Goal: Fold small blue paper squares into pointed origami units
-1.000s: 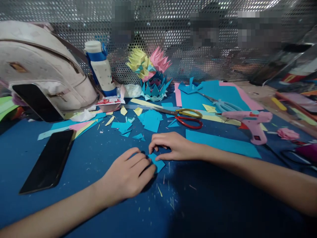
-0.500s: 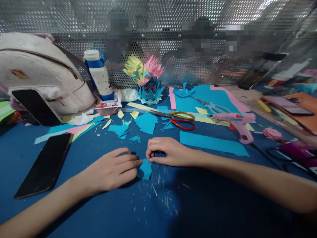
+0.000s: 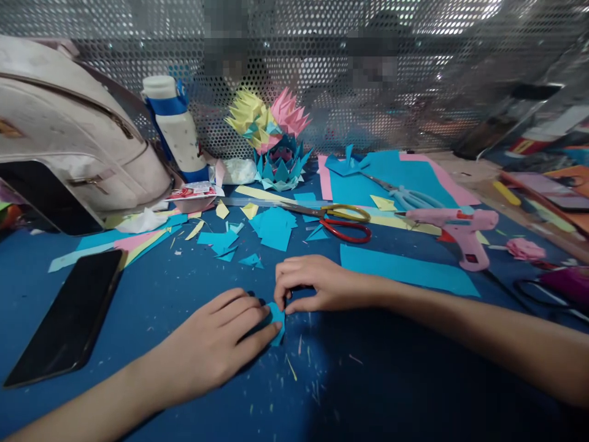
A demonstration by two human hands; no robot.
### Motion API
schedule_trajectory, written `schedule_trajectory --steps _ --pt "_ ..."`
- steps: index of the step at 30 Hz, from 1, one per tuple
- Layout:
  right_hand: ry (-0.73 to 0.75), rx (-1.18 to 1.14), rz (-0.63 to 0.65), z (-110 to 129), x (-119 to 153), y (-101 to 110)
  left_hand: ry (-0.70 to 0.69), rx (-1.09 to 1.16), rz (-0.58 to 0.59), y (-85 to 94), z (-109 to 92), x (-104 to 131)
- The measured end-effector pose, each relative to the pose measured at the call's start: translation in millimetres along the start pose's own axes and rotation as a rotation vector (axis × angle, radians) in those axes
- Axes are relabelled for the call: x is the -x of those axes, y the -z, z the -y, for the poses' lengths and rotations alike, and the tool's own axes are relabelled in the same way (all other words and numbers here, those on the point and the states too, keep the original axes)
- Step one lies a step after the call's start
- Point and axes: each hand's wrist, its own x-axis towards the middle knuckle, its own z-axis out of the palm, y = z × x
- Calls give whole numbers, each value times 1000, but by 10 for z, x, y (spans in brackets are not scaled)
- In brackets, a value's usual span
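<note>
A small blue paper piece (image 3: 277, 314) lies on the dark blue table (image 3: 184, 417) between my hands. The fingers of my left hand (image 3: 225, 334) press it flat from the left, with the thumb stretched across its lower part. My right hand (image 3: 313, 285) pinches the paper's upper right edge between thumb and curled fingers. Behind my hands are cut blue paper pieces (image 3: 275, 227) and scissors (image 3: 345, 222) with one yellow and one red handle. A long blue strip (image 3: 400, 267) lies behind my right forearm.
Left: a black phone (image 3: 69, 319), a white backpack (image 3: 87, 135) with another phone against it, and a bottle (image 3: 177, 132). Behind: folded paper flowers (image 3: 280, 159) and blue sheets (image 3: 396, 178). Right: a pink glue gun (image 3: 469, 230) with a cord, and light-blue pliers (image 3: 414, 197).
The view has shifted slightly. My left thumb has moved out from beside the other fingers onto the lower part of the blue paper, and less of the paper shows.
</note>
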Motion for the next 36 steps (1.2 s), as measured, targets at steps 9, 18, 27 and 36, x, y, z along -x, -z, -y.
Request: schedule_trajectory --steps 9,18,27,36 --pt "-24 38 36 26 -15 19 12 3 10 -4 -13 11" --pt "-43 82 14 33 -26 -38 26 10 30 -22 -22 10" --pt "11 120 52 20 -27 -13 25 8 50 -19 -26 19" --pt "-49 188 27 66 -18 -89 42 -1 49 -20 -44 1"
